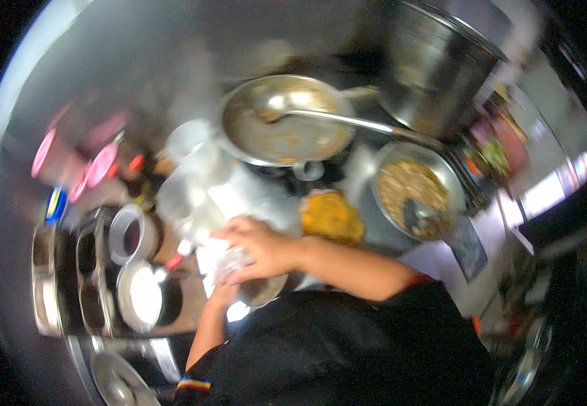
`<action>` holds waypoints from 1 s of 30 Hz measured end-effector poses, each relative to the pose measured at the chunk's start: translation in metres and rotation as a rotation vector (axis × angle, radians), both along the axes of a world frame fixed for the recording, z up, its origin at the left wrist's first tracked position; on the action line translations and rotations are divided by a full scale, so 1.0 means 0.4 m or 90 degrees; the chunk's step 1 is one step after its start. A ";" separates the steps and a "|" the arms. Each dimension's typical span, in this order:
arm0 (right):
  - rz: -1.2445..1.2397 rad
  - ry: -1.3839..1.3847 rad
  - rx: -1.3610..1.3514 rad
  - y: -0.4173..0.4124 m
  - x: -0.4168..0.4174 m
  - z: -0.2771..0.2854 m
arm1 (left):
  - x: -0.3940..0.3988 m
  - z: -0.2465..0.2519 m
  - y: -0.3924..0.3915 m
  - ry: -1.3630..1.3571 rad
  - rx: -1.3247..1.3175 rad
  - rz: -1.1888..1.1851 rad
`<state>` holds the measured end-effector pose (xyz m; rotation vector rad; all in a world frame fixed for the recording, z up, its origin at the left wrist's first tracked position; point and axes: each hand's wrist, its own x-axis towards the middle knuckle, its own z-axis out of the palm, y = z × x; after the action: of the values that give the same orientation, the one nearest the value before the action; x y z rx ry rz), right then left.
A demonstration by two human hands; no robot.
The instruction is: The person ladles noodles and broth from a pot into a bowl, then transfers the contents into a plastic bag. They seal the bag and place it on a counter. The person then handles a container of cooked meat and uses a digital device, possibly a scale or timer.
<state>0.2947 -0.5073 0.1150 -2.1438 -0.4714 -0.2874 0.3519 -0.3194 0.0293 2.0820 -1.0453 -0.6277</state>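
Observation:
My right hand [260, 248] has its fingers curled around a crumpled, clear plastic-like item [232, 261], blurred by motion. My left hand [228, 292] is just below it, mostly covered by the right hand and the item, so its fingers cannot be made out. White sheet-like material lies under both hands. A round metal container [268, 290] is partly hidden beneath my right wrist. Beyond the hands stand translucent plastic containers [189, 193]. A yellow cloth [331, 217] lies beside my right forearm.
A metal wok [293, 144] with a long-handled ladle [341, 117] sits ahead. To its right are a metal bowl of cooked food [410, 185] and a large metal stockpot [435, 66]. On the left are rectangular metal containers [45, 299], a bowl of white contents [141, 297] and pink-rimmed containers [45, 152].

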 end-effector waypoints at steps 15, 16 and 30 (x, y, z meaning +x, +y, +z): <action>0.152 -0.110 -0.759 -0.009 0.017 0.089 | -0.006 0.071 -0.087 0.085 -0.305 0.013; 0.171 -0.096 -0.773 -0.012 0.017 0.094 | -0.007 0.077 -0.085 0.101 -0.284 0.018; 0.183 0.375 -0.266 -0.010 0.014 0.067 | -0.051 0.063 -0.081 -0.161 -0.222 0.057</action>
<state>0.3005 -0.5114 0.1419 -2.3776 -0.5087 0.6414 0.3315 -0.3519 0.0545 1.9152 -1.1042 -0.1255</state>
